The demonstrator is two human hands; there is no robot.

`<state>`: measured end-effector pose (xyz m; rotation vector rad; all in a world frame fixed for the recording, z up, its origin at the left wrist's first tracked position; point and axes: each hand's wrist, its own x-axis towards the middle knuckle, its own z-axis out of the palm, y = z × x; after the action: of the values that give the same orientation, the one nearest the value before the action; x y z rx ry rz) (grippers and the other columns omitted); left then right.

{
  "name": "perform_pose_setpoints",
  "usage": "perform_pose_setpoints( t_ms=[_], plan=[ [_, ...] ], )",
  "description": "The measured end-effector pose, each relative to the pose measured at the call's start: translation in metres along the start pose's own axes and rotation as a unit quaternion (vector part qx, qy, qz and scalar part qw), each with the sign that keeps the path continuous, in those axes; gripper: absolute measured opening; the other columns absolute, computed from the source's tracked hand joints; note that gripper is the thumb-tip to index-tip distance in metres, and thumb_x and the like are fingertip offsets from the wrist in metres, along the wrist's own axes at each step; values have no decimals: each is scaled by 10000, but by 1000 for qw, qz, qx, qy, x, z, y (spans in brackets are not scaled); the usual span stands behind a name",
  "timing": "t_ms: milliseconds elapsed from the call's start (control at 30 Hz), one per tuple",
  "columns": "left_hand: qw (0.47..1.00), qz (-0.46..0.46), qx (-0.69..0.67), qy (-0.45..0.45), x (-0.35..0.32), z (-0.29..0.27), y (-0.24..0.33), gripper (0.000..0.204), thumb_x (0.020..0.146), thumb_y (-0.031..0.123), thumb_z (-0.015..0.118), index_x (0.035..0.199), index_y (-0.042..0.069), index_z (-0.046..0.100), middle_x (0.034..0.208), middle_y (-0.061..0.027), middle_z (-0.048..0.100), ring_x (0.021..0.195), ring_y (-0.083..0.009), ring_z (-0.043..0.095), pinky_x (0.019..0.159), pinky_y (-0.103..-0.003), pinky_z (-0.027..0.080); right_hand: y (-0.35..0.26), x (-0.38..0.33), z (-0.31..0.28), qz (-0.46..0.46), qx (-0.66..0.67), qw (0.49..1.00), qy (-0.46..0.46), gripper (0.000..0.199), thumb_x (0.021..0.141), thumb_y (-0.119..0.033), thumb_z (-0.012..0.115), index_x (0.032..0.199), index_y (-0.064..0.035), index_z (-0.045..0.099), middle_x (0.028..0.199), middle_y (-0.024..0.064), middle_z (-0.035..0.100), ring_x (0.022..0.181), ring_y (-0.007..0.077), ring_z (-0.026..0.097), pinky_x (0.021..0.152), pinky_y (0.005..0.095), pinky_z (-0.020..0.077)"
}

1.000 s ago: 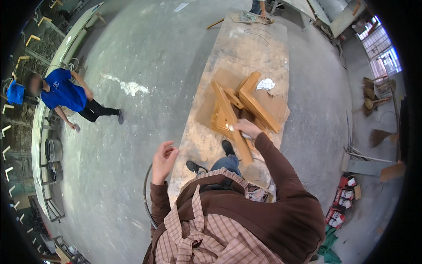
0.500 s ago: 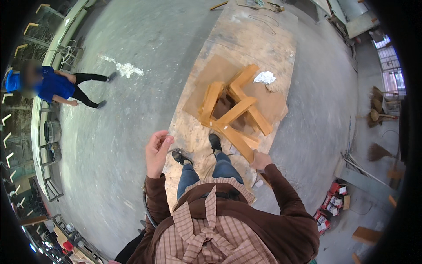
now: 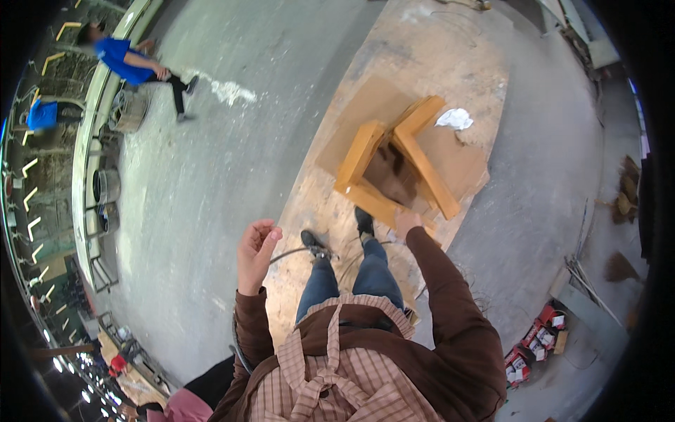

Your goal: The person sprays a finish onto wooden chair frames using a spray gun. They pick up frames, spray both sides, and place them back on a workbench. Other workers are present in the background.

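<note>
My right hand (image 3: 408, 224) is closed round the near end of an angled, orange-brown wooden piece (image 3: 373, 202). This piece lies among similar angled pieces on a flat sheet of brown cardboard (image 3: 346, 112). Beside it, to the right, another angled wooden piece (image 3: 427, 163) rests with its bend pointing left. How many pieces overlap below cannot be made out. Away from the wood, my left hand (image 3: 257, 256) is raised over the floor's side of the board, fingers loosely bent and thumb apart, with nothing visible in it.
Under my feet is a large pale wooden board (image 3: 450, 49) on the grey floor. A crumpled white paper (image 3: 455, 119) lies by the wood. A dark hose (image 3: 285, 253) runs near my left shoe. Red-and-white boxes (image 3: 536, 343) stand at right. A person in blue (image 3: 125, 62) is far left.
My right hand has brought the angled piece forward and left, from over the others down onto the pile. The left hand stays raised. The person in blue has moved farther off.
</note>
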<state>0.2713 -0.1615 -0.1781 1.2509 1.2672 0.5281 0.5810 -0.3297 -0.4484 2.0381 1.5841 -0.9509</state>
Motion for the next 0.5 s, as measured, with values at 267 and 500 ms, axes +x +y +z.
perform_pose_setpoints(
  t_ms=[267,500],
  plan=[
    [999,-11,26,42,-3,-23,2,261,911,99,580,1136,-22,524,974,-87,637,901,-130,600,817,-246,459,18,22,29,46,-30,999,0,459,779,-151,591,1198,12,497,929,165,682,919,272,664,753,367,516],
    [999,39,2,33,1,-15,5,239,899,69,591,1111,-29,540,924,-65,633,880,-113,589,799,-236,458,24,6,18,42,83,993,-76,273,827,-150,485,950,-25,695,1034,191,657,992,318,637,842,417,504]
  ],
)
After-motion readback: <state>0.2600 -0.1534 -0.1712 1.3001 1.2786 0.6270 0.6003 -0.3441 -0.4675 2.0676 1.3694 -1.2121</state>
